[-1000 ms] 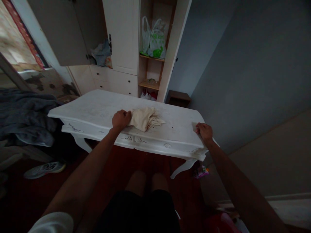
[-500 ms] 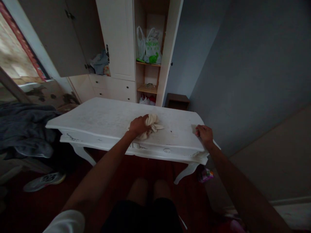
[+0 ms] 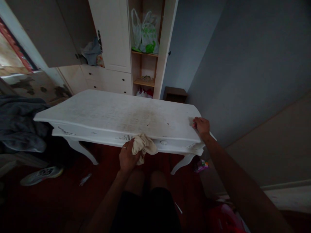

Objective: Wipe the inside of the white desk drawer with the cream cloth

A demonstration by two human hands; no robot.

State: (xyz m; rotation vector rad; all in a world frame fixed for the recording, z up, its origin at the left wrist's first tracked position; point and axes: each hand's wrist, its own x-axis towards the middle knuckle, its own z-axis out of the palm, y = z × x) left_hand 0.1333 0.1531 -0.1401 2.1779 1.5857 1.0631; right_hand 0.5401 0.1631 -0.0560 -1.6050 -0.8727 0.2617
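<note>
My left hand point(image 3: 128, 157) grips a crumpled cream cloth point(image 3: 143, 144) at the front edge of a white table point(image 3: 107, 106). The cloth hangs over the drawer front, partly hiding it. A dark grey smudge spreads across the middle of the tabletop, with two small dark specks to its right. Near the table's right end, my right hand point(image 3: 202, 125) rests on the top with its fingers curled together. What those fingers hold, if anything, is hidden.
Behind the table stands a white wardrobe point(image 3: 114, 38) with open doors and plastic bags point(image 3: 148, 35) on a shelf. Dark clothing point(image 3: 21, 123) is heaped at left, above a shoe point(image 3: 41, 175). A brown box-shaped piece point(image 3: 175, 94) sits by the grey wall. A pink packet point(image 3: 201, 165) lies below right.
My left hand has drawn the cloth from the tabletop toward me, over the front edge, uncovering the smudge. My right hand stays at the table's right end. The view has shifted slightly.
</note>
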